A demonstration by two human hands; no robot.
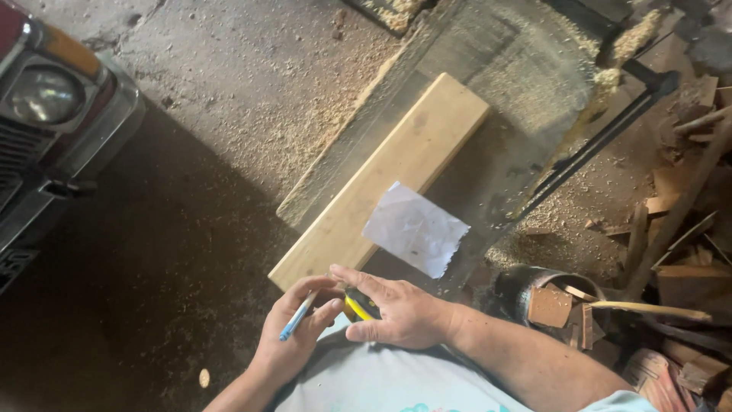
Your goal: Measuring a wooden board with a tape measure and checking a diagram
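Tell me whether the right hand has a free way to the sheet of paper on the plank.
Probably yes: the right hand rests over a yellow tape measure at the plank's near end, and nothing lies between it and the paper.

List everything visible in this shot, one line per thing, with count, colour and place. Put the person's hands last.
Pale wooden plank: one, light tan, lying diagonally on the bench.
Dusty grey workbench top: one, grey with sawdust, under the plank.
White paper sheet: one, creased, on the plank's right edge.
Round dark bucket: one, right of the hands, holding brown wood offcuts.
Scrap wood pile: many pieces, brown, far right.
Vehicle front with round headlight: one, red and chrome, upper left.
Blue pen: one, in the left hand.
Yellow tape measure: one, under the right hand.
Left hand: holds the pen.
Right hand: closed over the tape measure.
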